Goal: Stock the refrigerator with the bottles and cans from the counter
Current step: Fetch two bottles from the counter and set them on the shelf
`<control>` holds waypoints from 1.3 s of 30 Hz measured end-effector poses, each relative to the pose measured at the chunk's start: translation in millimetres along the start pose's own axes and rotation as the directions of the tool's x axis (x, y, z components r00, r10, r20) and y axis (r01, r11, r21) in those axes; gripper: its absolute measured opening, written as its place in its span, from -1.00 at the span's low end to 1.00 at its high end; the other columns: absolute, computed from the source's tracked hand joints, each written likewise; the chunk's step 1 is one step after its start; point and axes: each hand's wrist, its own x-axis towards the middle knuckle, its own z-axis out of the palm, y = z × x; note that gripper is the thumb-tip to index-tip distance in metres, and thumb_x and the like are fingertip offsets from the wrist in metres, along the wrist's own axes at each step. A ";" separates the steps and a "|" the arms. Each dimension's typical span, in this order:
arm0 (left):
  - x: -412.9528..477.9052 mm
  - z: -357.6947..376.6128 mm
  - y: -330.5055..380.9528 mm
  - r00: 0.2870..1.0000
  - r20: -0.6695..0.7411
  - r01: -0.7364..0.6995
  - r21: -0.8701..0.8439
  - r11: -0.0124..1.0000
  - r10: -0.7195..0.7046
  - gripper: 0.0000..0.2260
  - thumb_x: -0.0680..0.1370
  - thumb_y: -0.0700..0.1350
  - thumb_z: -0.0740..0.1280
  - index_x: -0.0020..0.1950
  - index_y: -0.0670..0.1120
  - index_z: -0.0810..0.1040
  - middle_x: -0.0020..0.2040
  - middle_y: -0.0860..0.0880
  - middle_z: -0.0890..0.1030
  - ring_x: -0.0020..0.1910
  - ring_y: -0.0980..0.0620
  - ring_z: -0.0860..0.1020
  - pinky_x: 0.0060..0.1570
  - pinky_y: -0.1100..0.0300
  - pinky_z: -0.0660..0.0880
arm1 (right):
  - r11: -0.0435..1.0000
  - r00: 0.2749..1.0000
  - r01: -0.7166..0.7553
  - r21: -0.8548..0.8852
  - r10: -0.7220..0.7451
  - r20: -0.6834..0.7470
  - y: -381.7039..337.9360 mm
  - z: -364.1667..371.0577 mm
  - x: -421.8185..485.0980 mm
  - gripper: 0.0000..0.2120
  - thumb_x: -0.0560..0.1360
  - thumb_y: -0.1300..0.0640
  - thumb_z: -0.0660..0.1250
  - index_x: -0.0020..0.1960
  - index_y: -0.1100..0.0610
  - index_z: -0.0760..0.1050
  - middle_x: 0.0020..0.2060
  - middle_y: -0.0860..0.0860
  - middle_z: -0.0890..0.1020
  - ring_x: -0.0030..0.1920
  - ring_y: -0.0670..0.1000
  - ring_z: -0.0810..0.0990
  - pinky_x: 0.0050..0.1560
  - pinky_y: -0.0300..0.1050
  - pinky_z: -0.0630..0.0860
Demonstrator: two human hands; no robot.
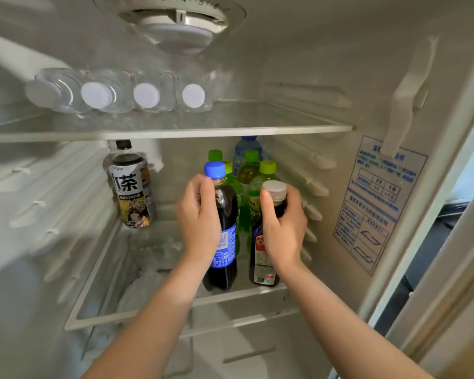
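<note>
Left hand (pixel 200 214) grasps the upright blue-capped cola bottle (pixel 223 236). Right hand (pixel 283 228) grasps the upright white-capped dark bottle (pixel 263 258). Both stand on the middle shelf (pixel 175 310), caps up.

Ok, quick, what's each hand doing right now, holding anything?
Left hand: gripping the blue-capped dark cola plastic bottle.
Right hand: gripping the white-capped dark plastic bottle with red label.

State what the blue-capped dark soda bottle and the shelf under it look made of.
Blue-capped dark soda bottle: probably clear glossy plastic; dark liquid shows through, highlights glint. Shelf: seemingly transparent glass or plastic panel in a white matte frame; the compartment below shows through.
</note>
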 end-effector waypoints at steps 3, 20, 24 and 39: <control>-2.3 2.9 -1.4 0.998 0.015 -0.060 0.007 0.998 0.060 -0.68 0.55 0.04 0.12 -0.21 -0.20 0.39 -0.31 -0.17 0.45 -0.29 -0.13 0.40 -0.25 0.15 0.34 | 0.997 0.998 0.067 -0.037 -0.068 -0.013 1.5 2.8 -2.2 -0.84 0.44 -0.16 0.27 0.00 -0.19 0.40 -0.10 -0.25 0.51 -0.03 -0.30 0.46 -0.05 -0.51 0.31; -101.1 -42.8 -43.0 0.923 0.097 -0.382 0.089 0.920 0.373 -0.60 0.50 -0.09 0.18 0.24 -0.31 0.32 0.29 -0.32 0.31 0.29 -0.26 0.30 0.24 -0.28 0.26 | 0.954 0.990 -0.128 -0.271 0.137 0.015 15.0 -64.5 -86.4 -0.67 0.52 0.03 0.18 0.23 0.15 0.41 0.08 -0.05 0.43 0.05 -0.16 0.46 0.11 -0.26 0.40; -160.8 -47.5 -49.3 0.880 0.294 -0.379 -0.039 0.925 0.373 -0.70 0.49 -0.10 0.18 0.17 -0.21 0.36 0.21 -0.22 0.37 0.19 -0.16 0.36 0.19 -0.12 0.30 | 0.902 0.971 -0.197 -0.384 0.233 0.048 14.7 -112.3 -142.7 -0.79 0.54 -0.02 0.16 0.14 -0.02 0.40 0.05 -0.14 0.44 -0.03 -0.24 0.49 -0.07 -0.43 0.40; -397.5 -55.6 -84.2 -0.313 0.800 0.029 0.546 0.837 -0.511 -0.92 0.60 -0.06 0.23 0.06 0.00 0.49 0.02 0.01 0.54 -0.03 0.05 0.51 -0.09 0.24 0.36 | 0.097 0.400 -0.854 -0.512 0.750 -0.527 -12.9 -325.3 -459.3 -0.80 0.57 0.02 0.19 0.16 0.01 0.47 -0.16 -0.12 0.58 -0.14 -0.05 0.57 -0.10 -0.11 0.46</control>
